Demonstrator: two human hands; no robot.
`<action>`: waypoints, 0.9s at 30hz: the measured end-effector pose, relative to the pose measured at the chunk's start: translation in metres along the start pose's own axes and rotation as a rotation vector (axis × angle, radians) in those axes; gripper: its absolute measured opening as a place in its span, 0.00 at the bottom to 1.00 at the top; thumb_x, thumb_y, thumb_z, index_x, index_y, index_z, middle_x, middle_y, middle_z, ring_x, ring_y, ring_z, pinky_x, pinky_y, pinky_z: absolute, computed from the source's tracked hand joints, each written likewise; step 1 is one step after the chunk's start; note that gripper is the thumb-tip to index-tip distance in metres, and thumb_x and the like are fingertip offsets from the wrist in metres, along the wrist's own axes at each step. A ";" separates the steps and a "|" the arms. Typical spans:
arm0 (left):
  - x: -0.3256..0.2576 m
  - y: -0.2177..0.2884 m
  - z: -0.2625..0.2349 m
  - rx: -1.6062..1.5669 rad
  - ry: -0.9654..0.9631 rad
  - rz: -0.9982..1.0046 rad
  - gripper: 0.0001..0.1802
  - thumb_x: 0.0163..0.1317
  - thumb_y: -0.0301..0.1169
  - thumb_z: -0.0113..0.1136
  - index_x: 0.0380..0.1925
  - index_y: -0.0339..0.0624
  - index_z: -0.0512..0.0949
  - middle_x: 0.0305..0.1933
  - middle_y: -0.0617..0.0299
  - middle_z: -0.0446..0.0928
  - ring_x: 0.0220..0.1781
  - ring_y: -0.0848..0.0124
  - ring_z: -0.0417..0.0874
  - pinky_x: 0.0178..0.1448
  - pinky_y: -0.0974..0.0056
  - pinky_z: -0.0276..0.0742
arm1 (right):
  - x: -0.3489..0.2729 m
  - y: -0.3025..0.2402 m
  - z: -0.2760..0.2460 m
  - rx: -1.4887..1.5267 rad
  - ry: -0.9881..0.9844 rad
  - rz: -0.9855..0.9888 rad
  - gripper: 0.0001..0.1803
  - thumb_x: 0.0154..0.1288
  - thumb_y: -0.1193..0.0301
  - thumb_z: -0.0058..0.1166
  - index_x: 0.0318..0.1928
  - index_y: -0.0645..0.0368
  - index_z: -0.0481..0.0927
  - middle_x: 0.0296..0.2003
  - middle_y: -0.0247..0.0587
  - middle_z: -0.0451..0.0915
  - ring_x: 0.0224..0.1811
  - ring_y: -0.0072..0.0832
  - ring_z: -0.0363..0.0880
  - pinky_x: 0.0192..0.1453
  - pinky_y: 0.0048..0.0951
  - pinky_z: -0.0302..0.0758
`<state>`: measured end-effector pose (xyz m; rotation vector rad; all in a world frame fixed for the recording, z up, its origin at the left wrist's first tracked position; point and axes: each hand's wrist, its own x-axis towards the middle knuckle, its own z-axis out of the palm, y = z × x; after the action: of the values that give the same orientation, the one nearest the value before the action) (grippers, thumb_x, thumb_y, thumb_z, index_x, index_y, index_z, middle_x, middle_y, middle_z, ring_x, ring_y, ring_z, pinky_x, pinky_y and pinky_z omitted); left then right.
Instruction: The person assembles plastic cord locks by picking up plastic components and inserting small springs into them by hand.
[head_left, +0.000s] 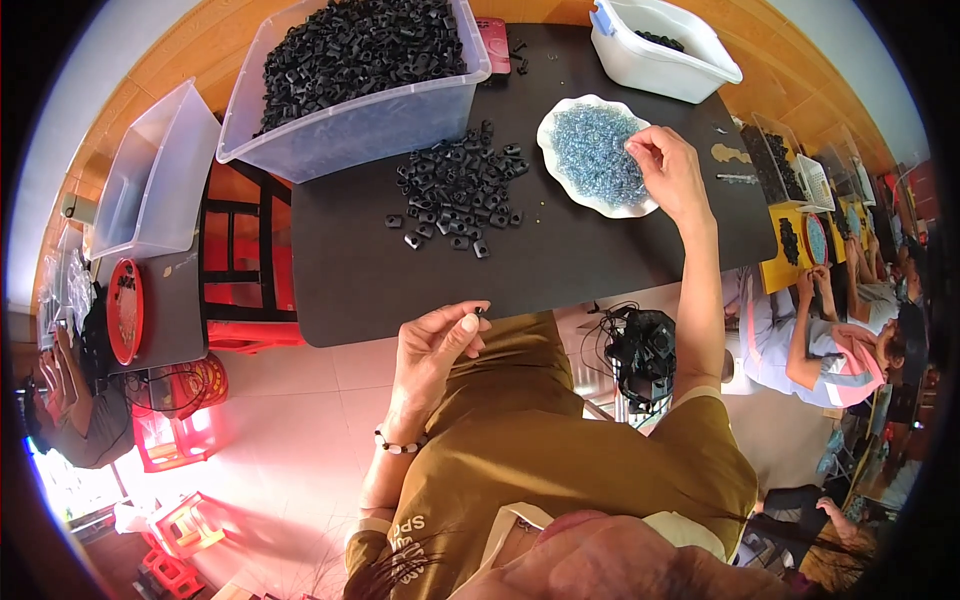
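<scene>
My left hand (438,348) is just off the table's front edge, thumb and fingers pinched on a small black plastic part (481,311). Out to the right, my right hand (670,175) is over the right side of a white scalloped plate (613,210), its fingertips pinched together. Whether anything is between those fingertips is too small to make out. Tiny translucent blue bead-like pieces (595,155) heap the plate. Left of it, a loose pile of black plastic parts (465,190) lies on the dark table (370,285).
A large clear bin (370,125) full of black parts stands at the back left. At the back right is a white tub (665,72). An empty-looking clear bin (150,180) and a red tray (125,310) are far left. Co-workers sit at both sides.
</scene>
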<state>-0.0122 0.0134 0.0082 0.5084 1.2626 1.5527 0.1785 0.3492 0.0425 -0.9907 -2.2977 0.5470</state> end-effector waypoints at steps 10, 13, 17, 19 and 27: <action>0.000 -0.003 -0.001 -0.016 -0.003 0.003 0.18 0.72 0.35 0.65 0.53 0.33 0.83 0.38 0.60 0.86 0.34 0.79 0.80 0.43 0.72 0.78 | 0.002 -0.001 0.001 -0.020 -0.021 -0.081 0.05 0.65 0.74 0.64 0.40 0.61 0.84 0.36 0.44 0.83 0.40 0.39 0.82 0.45 0.37 0.78; 0.001 -0.003 -0.001 -0.012 -0.005 0.013 0.18 0.72 0.35 0.65 0.54 0.32 0.83 0.39 0.60 0.86 0.34 0.79 0.80 0.43 0.72 0.78 | 0.003 -0.006 0.001 -0.023 -0.023 -0.062 0.04 0.65 0.74 0.64 0.39 0.61 0.84 0.35 0.44 0.83 0.39 0.40 0.82 0.45 0.37 0.78; 0.001 -0.003 -0.001 -0.006 -0.006 0.010 0.18 0.72 0.35 0.65 0.53 0.32 0.83 0.39 0.60 0.86 0.34 0.79 0.80 0.43 0.72 0.78 | 0.003 -0.007 0.001 -0.023 -0.007 -0.085 0.04 0.65 0.75 0.64 0.39 0.61 0.84 0.35 0.43 0.82 0.39 0.40 0.81 0.45 0.38 0.78; 0.001 -0.002 0.000 0.002 -0.006 0.008 0.18 0.72 0.35 0.65 0.53 0.32 0.83 0.39 0.60 0.86 0.35 0.79 0.80 0.43 0.72 0.78 | 0.002 -0.007 0.000 -0.005 -0.044 -0.094 0.04 0.65 0.75 0.63 0.38 0.61 0.83 0.34 0.43 0.82 0.38 0.40 0.81 0.44 0.38 0.77; 0.001 -0.001 0.003 -0.003 -0.007 0.004 0.18 0.72 0.35 0.65 0.54 0.32 0.83 0.39 0.59 0.86 0.34 0.80 0.79 0.43 0.72 0.78 | 0.002 -0.001 0.002 -0.030 -0.051 -0.135 0.05 0.65 0.76 0.64 0.38 0.62 0.80 0.34 0.41 0.81 0.36 0.35 0.80 0.43 0.34 0.76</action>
<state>-0.0102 0.0158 0.0080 0.5142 1.2542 1.5543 0.1752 0.3497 0.0425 -0.8364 -2.4041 0.4879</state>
